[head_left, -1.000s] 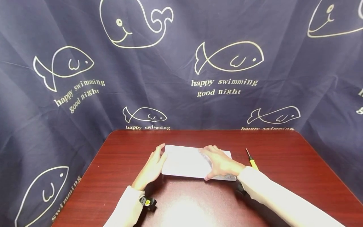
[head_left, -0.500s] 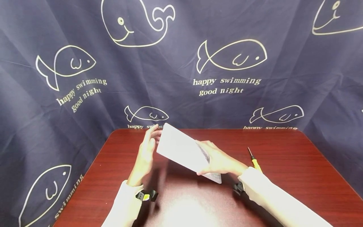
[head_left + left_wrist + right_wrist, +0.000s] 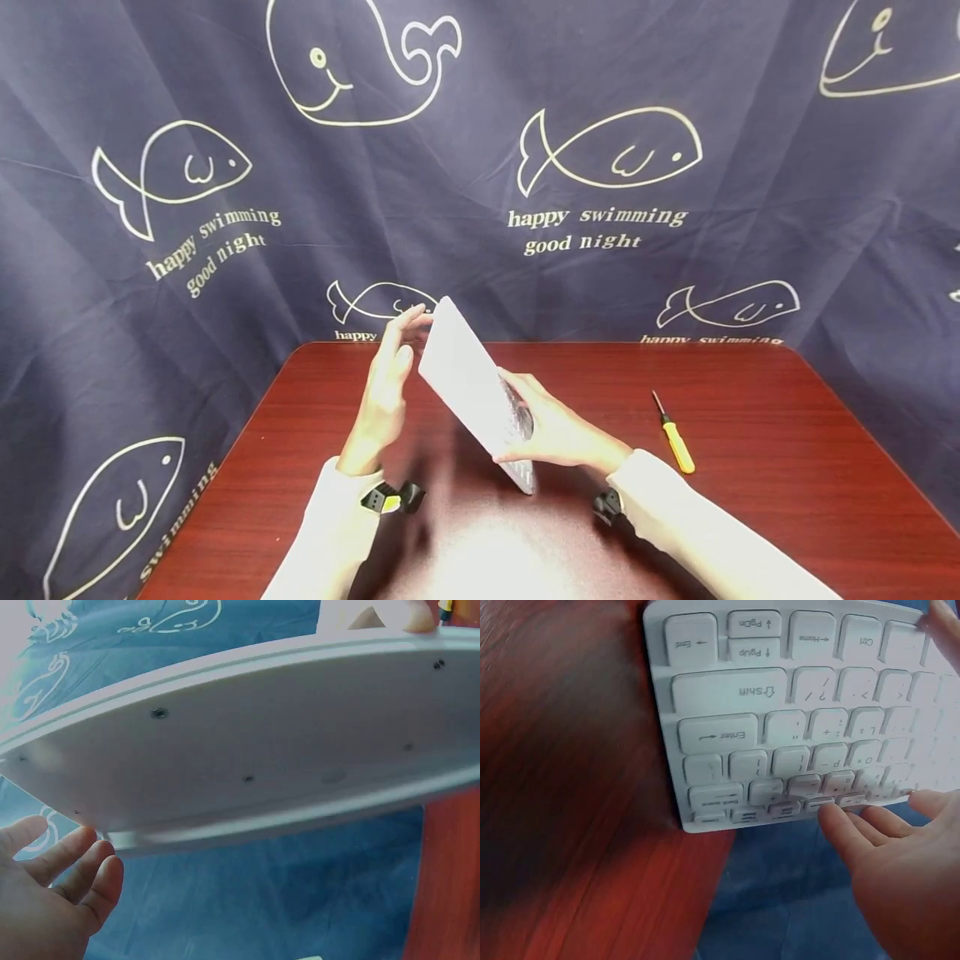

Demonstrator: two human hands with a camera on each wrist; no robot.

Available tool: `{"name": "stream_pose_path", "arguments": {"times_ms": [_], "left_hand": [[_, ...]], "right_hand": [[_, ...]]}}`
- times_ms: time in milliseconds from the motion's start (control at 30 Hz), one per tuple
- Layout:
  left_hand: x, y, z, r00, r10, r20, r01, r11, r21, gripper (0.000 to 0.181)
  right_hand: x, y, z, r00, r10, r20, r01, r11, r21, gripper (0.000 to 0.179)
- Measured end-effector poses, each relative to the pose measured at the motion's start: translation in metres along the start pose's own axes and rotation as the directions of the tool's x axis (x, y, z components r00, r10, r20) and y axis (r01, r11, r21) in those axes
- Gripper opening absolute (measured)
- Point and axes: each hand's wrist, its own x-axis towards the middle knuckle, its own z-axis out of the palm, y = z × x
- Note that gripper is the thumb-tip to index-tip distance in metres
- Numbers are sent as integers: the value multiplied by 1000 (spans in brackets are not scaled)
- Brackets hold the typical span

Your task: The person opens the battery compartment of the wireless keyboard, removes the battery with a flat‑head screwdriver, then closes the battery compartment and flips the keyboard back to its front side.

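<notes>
Right hand (image 3: pixel 562 429) grips white keyboard (image 3: pixel 468 375) across its long edges, tilted between the hands, left-hand end raised; can't tell if low end touches table (image 3: pixel 787 467). Left hand (image 3: pixel 382 404) spread loosely by raised end, holding nothing, contact unclear. Table red-brown wood grain, glare between forearms. Yellow-handled screwdriver (image 3: pixel 677 446) lies right of right hand. Navy cloth (image 3: pixel 450 208), fish and whale outlines, "happy swimming good night", hangs beyond and either side of hands.

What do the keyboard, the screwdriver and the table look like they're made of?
The keyboard: probably satin white plastic, given its moulded keycaps and softly shining underside.
The screwdriver: smooth plastic handle, perhaps, evenly yellow; thin, straight shaft, probably metal.
The table: glossy wood or laminate, I can't tell which; it shows grain and glare.
</notes>
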Motion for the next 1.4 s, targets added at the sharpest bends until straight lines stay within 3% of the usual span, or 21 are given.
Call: {"name": "stream_pose_path", "arguments": {"times_ms": [333, 467, 700, 867, 1167, 1400], "left_hand": [[9, 5, 11, 994, 109, 30, -111, 992, 63, 50], [10, 3, 12, 990, 140, 35, -143, 985, 95, 59], [8, 4, 15, 998, 41, 52, -50, 982, 185, 49], [6, 1, 18, 997, -10, 73, -3, 984, 176, 50], [5, -5, 24, 991, 34, 132, -54, 987, 150, 67], [-1, -6, 29, 988, -77, 137, 58, 989, 137, 72]], "right_hand": [[9, -7, 20, 999, -46, -27, 50, 980, 194, 115], [11, -8, 23, 998, -55, -22, 58, 974, 219, 114], [12, -25, 13, 986, -118, -118, 130, 987, 96, 105], [14, -53, -2, 970, -162, -179, 189, 971, 146, 99], [17, -65, -11, 951, -229, -206, 268, 946, 184, 97], [20, -71, -17, 944, -242, -224, 287, 938, 194, 99]]}}
